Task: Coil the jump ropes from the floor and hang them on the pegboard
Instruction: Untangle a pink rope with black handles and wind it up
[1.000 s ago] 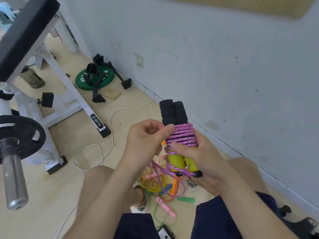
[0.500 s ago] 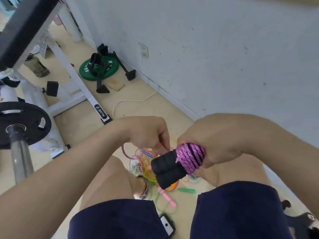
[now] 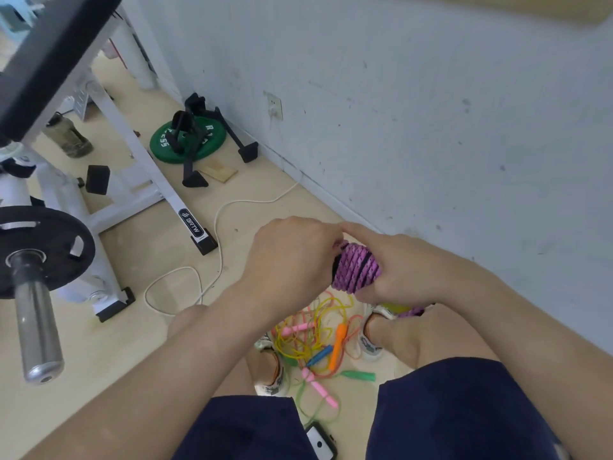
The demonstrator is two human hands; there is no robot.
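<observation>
A pink-and-black jump rope (image 3: 356,270) is wound tightly around its own black-and-yellow handles, forming a bundle held at knee height. My right hand (image 3: 401,270) grips the bundle from the right, thumb laid over the top coils. My left hand (image 3: 292,260) closes around the bundle's left end, hiding the black foam handle tips. On the floor between my feet lies a tangle of several thin jump ropes (image 3: 315,340) in yellow, orange, pink, blue and green. A strip of the pegboard (image 3: 564,8) shows at the top right edge.
A white weight bench frame (image 3: 159,180) and a loaded barbell end (image 3: 36,293) stand at the left. A green weight plate (image 3: 212,141) and black push-up bars lie by the wall. A white cable (image 3: 215,234) runs across the floor. A phone (image 3: 320,444) lies near my legs.
The bundle has been tipped from upright to lying sideways, then raised a little. My left hand has moved from pinching the rope to covering the handle ends.
</observation>
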